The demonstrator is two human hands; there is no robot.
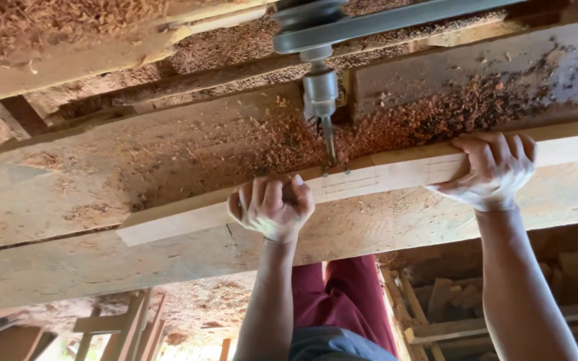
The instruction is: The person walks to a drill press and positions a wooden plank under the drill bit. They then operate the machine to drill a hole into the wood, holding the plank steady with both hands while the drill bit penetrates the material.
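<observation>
Now the person is gripping a pale plank (249,200) along the tabletop's (102,180) near edge, left hand (272,208) and right hand (493,170) with fingers curled tight over it, under the drill bit (329,142); drilling likely needs steady feeding along pencilled marks.

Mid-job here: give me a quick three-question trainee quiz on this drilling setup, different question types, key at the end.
1. True or false: the drill bit meets the wooden strip between the two hands.
2. Multiple choice: what lies piled on the bench behind the bit? A) metal screws B) reddish wood shavings C) paint cans
3. Fill in: the right hand grips the strip from above, while the left hand presses it with a closed ____.

Key
1. True; the bit tip sits at pencil-marked lines on the strip.
2. B; the shavings spread around the chuck.
3. Fist.
</observation>
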